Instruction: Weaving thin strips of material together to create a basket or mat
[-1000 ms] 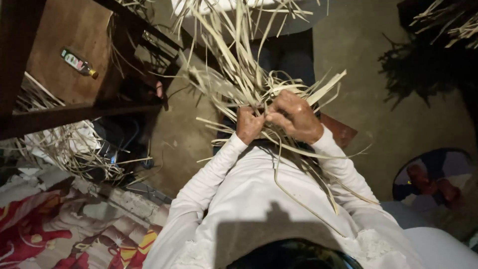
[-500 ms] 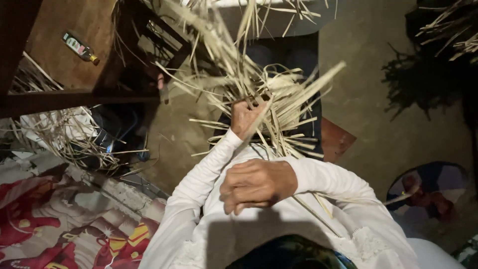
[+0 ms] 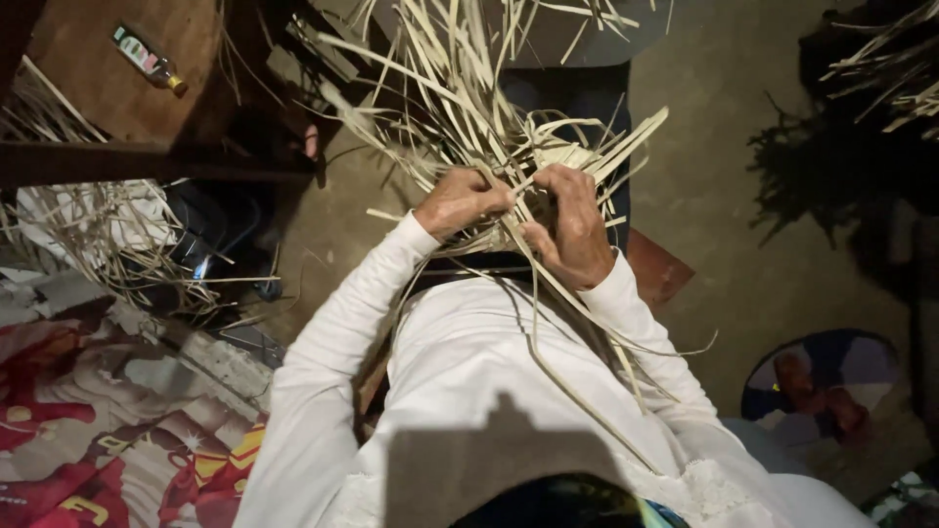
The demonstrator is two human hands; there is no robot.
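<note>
Head view: left hand (image 3: 460, 200) and right hand (image 3: 569, 227) both pinch pale straw strips (image 3: 460, 98), which fan lengthwise far-left from the equally near hands.

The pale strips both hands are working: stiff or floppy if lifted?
Probably springy yet limp: the pale strips fan outward, while long ones droop in curves over the white shirt. Likely light; the left hand and right hand bend them with fingertips.

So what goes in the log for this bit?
left hand: gripping straw strips | right hand: pinching same strips | bottle: on wooden table
</note>
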